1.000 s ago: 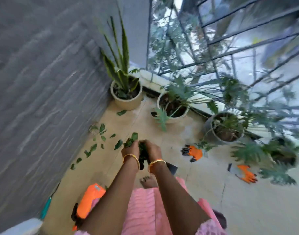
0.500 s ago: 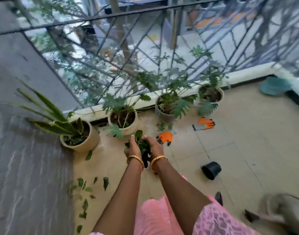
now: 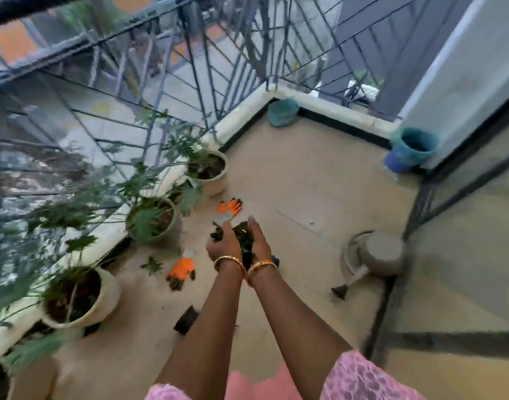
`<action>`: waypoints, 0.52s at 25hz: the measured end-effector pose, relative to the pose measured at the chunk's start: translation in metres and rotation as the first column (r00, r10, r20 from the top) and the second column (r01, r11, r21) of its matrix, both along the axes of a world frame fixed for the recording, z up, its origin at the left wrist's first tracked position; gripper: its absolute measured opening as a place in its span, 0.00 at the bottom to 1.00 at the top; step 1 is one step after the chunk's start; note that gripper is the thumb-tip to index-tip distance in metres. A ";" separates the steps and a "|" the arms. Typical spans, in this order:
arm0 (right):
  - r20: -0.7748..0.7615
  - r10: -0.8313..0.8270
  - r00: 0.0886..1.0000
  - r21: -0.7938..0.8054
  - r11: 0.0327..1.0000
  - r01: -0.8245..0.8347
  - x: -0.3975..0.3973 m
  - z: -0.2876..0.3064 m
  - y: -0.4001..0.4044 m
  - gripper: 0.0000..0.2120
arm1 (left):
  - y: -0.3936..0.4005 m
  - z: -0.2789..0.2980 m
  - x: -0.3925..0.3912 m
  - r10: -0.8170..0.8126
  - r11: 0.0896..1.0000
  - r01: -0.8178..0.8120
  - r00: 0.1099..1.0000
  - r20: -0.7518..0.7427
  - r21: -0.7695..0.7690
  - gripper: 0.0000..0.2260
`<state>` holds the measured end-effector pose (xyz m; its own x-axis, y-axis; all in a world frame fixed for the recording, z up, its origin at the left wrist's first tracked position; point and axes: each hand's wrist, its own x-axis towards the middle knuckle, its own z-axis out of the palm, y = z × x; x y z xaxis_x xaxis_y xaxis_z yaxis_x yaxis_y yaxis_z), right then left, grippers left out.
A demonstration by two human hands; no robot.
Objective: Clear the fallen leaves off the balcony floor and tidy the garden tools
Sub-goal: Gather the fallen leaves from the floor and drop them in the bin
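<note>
Left hand (image 3: pixel 223 247) and right hand (image 3: pixel 259 243) cupped together, fingers curled round a bunch of green leaves (image 3: pixel 242 236), held above the balcony floor (image 3: pixel 305 197). Two orange gloves (image 3: pixel 229 208) lying near the plant pots (image 3: pixel 210 171). Watering can (image 3: pixel 374 255) at right.

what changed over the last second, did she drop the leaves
No. Both hands, the left hand and right hand, still cup the leaves between them. The view has swung right, from the wall corner to the far corner, bringing the teal bin and watering can into sight.
</note>
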<state>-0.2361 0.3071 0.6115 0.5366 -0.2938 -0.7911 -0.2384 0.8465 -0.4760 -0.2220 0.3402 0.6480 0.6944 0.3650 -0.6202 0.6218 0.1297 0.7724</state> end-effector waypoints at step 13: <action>0.080 -0.217 0.973 -0.105 0.969 0.225 -0.005 0.006 -0.292 0.30 | -0.299 0.002 0.006 -0.387 0.918 0.388 0.922 0.031 -0.079 0.08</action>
